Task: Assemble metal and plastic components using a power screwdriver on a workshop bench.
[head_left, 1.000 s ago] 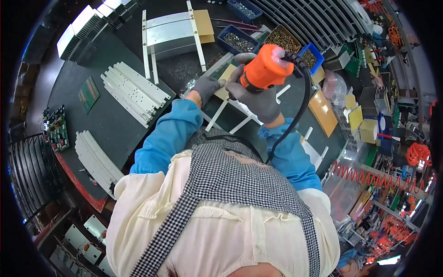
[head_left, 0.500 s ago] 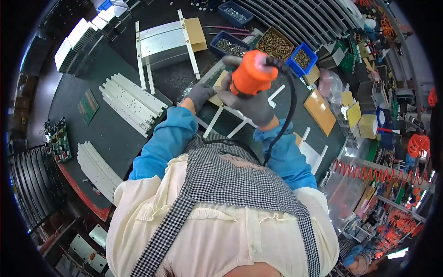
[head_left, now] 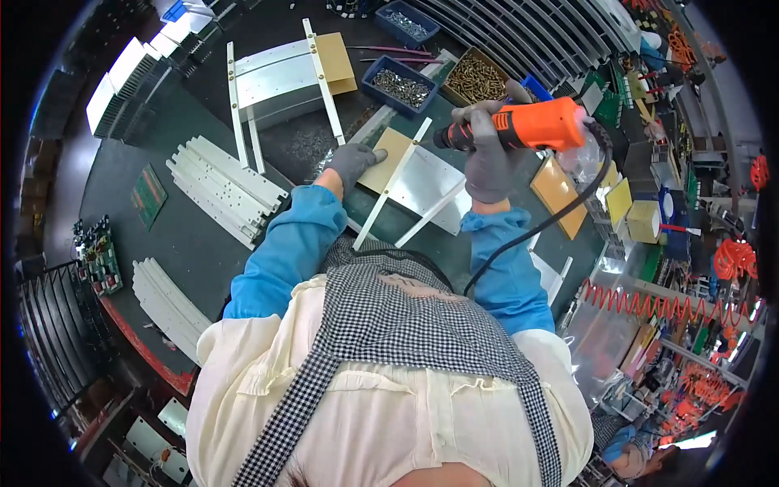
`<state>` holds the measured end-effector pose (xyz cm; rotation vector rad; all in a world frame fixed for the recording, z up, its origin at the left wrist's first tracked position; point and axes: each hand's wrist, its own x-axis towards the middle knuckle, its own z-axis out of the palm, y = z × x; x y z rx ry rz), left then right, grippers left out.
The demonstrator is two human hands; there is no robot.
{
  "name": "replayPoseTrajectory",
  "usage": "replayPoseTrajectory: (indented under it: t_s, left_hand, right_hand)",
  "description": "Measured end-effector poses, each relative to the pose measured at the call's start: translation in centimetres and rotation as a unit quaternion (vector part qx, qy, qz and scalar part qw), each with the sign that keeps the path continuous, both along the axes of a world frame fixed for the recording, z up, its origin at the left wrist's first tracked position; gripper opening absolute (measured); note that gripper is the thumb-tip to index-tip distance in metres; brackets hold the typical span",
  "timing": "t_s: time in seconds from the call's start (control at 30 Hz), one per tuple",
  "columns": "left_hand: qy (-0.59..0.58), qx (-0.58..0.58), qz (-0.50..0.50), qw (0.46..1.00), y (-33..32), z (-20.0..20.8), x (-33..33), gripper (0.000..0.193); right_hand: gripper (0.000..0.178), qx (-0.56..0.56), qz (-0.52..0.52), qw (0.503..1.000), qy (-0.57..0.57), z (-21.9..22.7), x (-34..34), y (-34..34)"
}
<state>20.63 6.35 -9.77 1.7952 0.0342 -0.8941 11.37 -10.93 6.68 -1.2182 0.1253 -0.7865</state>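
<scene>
My right hand point(head_left: 488, 162), in a grey glove, is wrapped round an orange and black electric screwdriver point(head_left: 531, 124). The tool lies nearly level, its dark tip pointing left at the far end of a white strip point(head_left: 395, 180), close to a small screw there. Whether the tip touches the screw cannot be made out. My gloved left hand point(head_left: 355, 164) is closed at the left edge of a tan board point(head_left: 388, 154), thumb over the edge. Beside the board lies a shiny metal plate point(head_left: 426, 183), crossed by a second white strip point(head_left: 434, 213).
Screw-filled bins stand at the back: a dark blue bin point(head_left: 400, 87) and a brown box point(head_left: 475, 79). A similar frame with white strips point(head_left: 280, 77) sits back left. White slotted bars point(head_left: 223, 187) lie left. The screwdriver's black cord point(head_left: 535, 232) hangs by my right forearm.
The screwdriver has swung from upright to nearly level and moved right with my right hand, uncovering the metal plate and strip. My left hand stays at the board's edge.
</scene>
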Motion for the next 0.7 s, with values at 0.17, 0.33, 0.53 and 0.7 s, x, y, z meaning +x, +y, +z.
replayPoseTrajectory:
  t_s: [0.17, 0.33, 0.53, 0.7]
  left_hand:
    - [-0.003, -0.007, -0.011, 1.0, 0.1, -0.3, -0.2, 0.05]
    - [-0.015, 0.016, -0.02, 1.0, -0.1, -0.2, -0.1, 0.048]
    - [0.029, -0.008, 0.025, 0.999, 0.0, -0.7, -0.2, 0.049]
    - [0.053, -0.018, 0.032, 0.998, -0.4, -0.7, -0.2, 0.048]
  right_hand:
    - [0.065, -0.011, -0.003, 1.0, 0.015, -1.3, 0.6, -0.6]
    - [0.064, -0.011, -0.015, 1.0, 0.022, -1.3, 1.1, -0.8]
    - [0.057, 0.0, -0.134, 0.989, 0.069, -1.6, 2.9, -1.7]
    - [0.054, -0.059, -0.017, 0.995, 0.079, -0.9, 3.3, -3.4]
